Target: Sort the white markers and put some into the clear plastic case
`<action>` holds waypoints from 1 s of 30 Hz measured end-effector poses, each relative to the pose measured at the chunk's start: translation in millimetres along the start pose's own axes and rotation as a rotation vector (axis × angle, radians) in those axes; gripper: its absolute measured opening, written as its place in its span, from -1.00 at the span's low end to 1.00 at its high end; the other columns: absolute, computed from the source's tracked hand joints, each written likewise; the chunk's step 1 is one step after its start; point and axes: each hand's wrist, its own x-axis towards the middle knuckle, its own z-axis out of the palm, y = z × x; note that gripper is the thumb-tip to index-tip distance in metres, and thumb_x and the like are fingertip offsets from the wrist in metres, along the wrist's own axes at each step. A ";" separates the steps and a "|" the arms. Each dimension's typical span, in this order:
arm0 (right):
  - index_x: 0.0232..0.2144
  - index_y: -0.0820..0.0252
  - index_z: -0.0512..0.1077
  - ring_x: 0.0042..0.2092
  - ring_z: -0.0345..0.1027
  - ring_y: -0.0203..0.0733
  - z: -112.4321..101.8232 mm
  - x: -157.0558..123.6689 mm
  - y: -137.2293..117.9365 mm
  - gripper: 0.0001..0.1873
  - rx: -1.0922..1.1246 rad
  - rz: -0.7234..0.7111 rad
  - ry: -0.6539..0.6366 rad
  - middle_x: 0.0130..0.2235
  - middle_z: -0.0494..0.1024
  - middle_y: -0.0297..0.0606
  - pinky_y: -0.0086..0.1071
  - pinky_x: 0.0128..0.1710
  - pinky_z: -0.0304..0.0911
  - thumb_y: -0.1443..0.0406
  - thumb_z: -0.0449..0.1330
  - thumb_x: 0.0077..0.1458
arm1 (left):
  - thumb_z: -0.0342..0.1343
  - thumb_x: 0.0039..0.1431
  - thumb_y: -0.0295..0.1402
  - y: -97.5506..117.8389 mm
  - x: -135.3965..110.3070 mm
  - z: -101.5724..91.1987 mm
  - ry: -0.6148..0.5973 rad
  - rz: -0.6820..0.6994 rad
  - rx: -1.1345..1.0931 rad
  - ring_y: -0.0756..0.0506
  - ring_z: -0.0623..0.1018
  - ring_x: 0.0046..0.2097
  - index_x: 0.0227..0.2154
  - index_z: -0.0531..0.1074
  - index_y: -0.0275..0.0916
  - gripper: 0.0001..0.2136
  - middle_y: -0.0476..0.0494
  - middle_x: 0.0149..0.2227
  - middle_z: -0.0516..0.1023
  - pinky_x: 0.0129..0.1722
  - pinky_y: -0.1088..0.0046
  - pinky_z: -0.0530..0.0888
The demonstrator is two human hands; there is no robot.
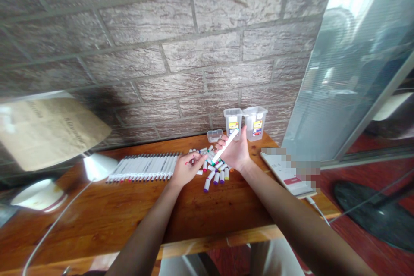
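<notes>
Head view: both hands are over the tabletop [129,215].
Right hand [238,154]: clamped on a white marker [226,145], whose long axis slants up and to the right.
Left hand [186,168]: fingers curled, just left of the marker's lower end; I cannot tell if it grips anything.
Loose markers [216,176]: between and under the hands.

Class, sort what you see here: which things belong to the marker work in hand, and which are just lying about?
In use: right hand, held marker, left hand, loose markers, marker row, plastic tubs.
Lying about: lamp, tablet, brown envelope.
</notes>
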 end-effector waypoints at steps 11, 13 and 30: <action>-0.67 0.05 -0.14 -0.65 -0.35 -0.40 -6.1 -2.3 -8.0 -0.35 0.083 0.023 0.092 -0.75 -0.12 -0.53 -0.43 -0.68 -0.15 -0.27 -0.05 0.05 | 0.13 0.31 -0.24 -4.9 -0.4 -0.2 0.010 -0.007 0.024 0.04 0.47 -0.50 -0.60 0.42 -0.25 -0.65 0.03 -0.58 0.50 -0.41 0.55 0.37; -0.67 0.05 -0.17 -0.66 -0.37 -0.40 -3.0 -3.8 -11.2 -0.36 0.092 -0.015 0.140 -0.76 -0.12 -0.52 -0.43 -0.70 -0.18 -0.26 -0.10 0.06 | 0.13 0.31 -0.24 -6.3 -0.7 0.3 0.013 -0.012 0.020 0.04 0.47 -0.49 -0.60 0.42 -0.24 -0.65 0.03 -0.58 0.49 -0.41 0.55 0.37; -0.62 0.09 0.08 -0.59 0.04 -0.31 -0.9 1.1 -2.0 -0.32 0.051 -0.154 0.120 -0.66 0.15 -0.46 -0.38 -0.54 0.19 -0.29 0.15 0.07 | 0.24 0.22 -0.18 -6.8 -1.9 2.1 -0.098 -0.004 -0.031 0.00 0.52 -0.45 -0.22 0.57 -0.24 -0.77 -0.07 -0.42 0.65 -0.41 0.51 0.42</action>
